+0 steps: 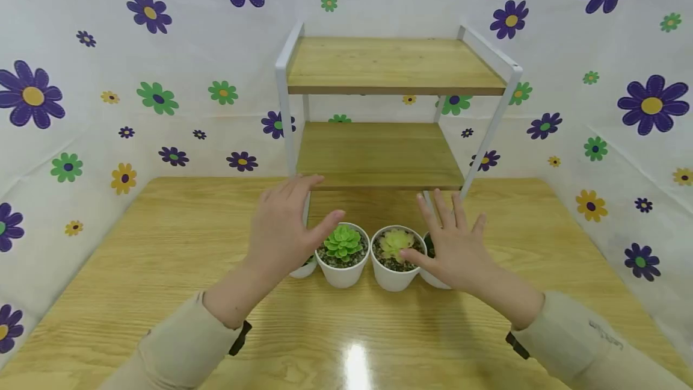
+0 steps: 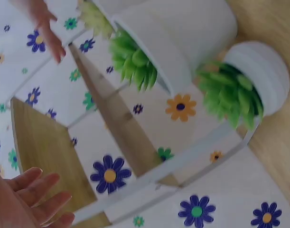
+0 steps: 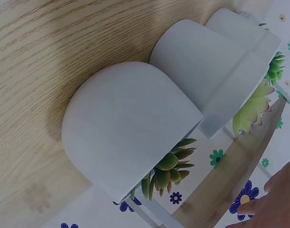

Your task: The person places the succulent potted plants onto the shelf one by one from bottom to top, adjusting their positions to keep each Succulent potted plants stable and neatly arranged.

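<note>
My left hand (image 1: 284, 227) is held above the table with thumb and fingers spread, holding nothing. Opposite it, my right hand (image 1: 457, 248) is also empty, its fingers stretched out. Between and below the hands, white pots of succulents stand in a row. A bright green succulent (image 1: 343, 241) and a pale yellow-green one (image 1: 397, 244) sit in the middle pots. The small left pot (image 2: 266, 71) is partly covered by my left hand in the head view. A rounded pot (image 3: 126, 123) with a dark green succulent (image 3: 168, 170) is partly hidden beneath my right hand there.
Behind the pots stands a two-level rack with a wooden top shelf (image 1: 395, 65), a lower shelf (image 1: 379, 152) and white metal side frames (image 1: 286, 113). The wooden table (image 1: 189, 245) ends at a flower-patterned white cloth (image 1: 184, 59) at the back and sides.
</note>
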The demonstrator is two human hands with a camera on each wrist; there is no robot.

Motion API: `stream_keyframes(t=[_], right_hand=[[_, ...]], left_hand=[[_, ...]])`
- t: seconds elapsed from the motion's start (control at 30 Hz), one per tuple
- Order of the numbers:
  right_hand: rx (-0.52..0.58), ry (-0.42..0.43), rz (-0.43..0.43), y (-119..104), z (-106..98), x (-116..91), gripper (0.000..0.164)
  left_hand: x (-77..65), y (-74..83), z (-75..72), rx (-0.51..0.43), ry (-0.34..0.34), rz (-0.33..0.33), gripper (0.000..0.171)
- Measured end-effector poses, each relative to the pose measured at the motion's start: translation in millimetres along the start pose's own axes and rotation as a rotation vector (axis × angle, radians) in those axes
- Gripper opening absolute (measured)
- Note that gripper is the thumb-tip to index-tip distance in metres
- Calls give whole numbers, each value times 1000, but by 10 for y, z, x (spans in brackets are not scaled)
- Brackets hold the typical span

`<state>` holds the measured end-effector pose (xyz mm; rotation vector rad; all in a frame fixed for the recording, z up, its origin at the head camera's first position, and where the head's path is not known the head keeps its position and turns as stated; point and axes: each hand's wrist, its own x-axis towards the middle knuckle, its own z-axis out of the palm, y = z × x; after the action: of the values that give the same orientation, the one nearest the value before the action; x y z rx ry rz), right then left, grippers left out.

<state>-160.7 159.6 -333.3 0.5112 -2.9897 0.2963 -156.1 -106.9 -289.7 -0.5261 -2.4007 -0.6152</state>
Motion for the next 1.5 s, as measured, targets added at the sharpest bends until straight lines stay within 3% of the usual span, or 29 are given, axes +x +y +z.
stream_keyframes(t=[0.1,0.27,0.5,0.73,1.13,1.5], right_hand=[[-9,9,3,10,1,-10,95],[-26,20,-4,15,6,3,94],[-3,27,-10,-9,3,5,94],[-12,44,-11,4,-26,-22,93],[-23,48,-4,37,-15,-46,95],[-60,63,-18,24,-15,-64,95]], left_hand=[[100,-59,-115,-55,79,-48,78],[322,-179,-350,-178,158,-204,53],[602,-242,-641,-323,207,-353,50],[838,-227,-789,-355,153,-483,55],[1224,-172,-808,-393,69,-598,62],[1360,-145,-771,-367,9,-664,65]])
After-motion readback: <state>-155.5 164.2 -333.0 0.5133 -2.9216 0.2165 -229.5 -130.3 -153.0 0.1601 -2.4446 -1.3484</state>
